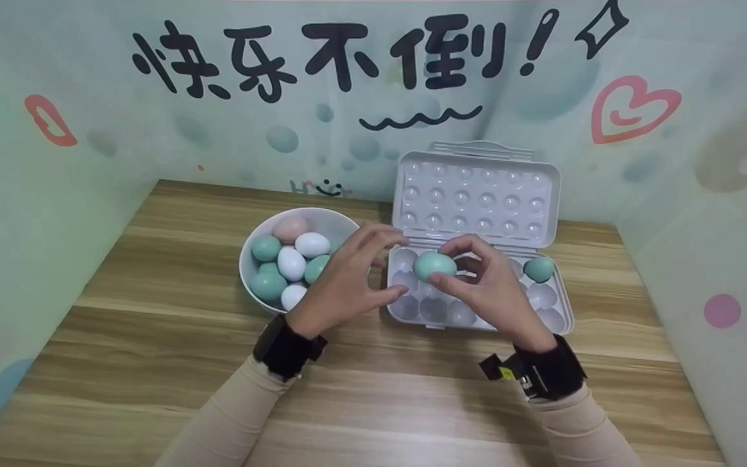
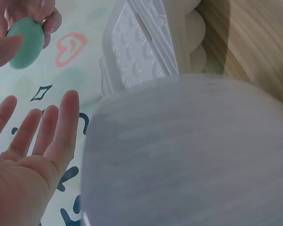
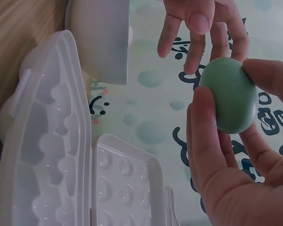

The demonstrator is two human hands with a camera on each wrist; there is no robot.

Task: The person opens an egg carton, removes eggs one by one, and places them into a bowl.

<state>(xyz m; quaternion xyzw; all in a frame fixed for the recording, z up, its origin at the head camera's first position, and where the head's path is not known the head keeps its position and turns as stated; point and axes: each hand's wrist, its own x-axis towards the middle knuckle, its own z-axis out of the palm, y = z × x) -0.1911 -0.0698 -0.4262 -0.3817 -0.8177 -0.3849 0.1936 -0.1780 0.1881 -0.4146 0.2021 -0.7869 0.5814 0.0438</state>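
Note:
A green egg (image 1: 434, 266) is pinched between the thumb and fingers of my right hand (image 1: 493, 288), above the left part of the egg box (image 1: 406, 312). The right wrist view shows the same egg (image 3: 228, 96) apart from the box. My left hand (image 1: 347, 279) hovers between the bowl and the box, its fingers spread and holding nothing. Beside it stands a white bowl (image 1: 248, 250) with several green, white and pink eggs. Another green egg (image 1: 539, 269) sits in a cup at the box's right side. My right hand hides some of the middle cups.
The box's dimpled lid (image 1: 477, 194) stands raised at the back, near a printed cloth backdrop (image 1: 321, 149). Wooden table top (image 1: 373, 395) stretches in front of the bowl and box. In the left wrist view the bowl (image 2: 188, 155) fills much of the lower right.

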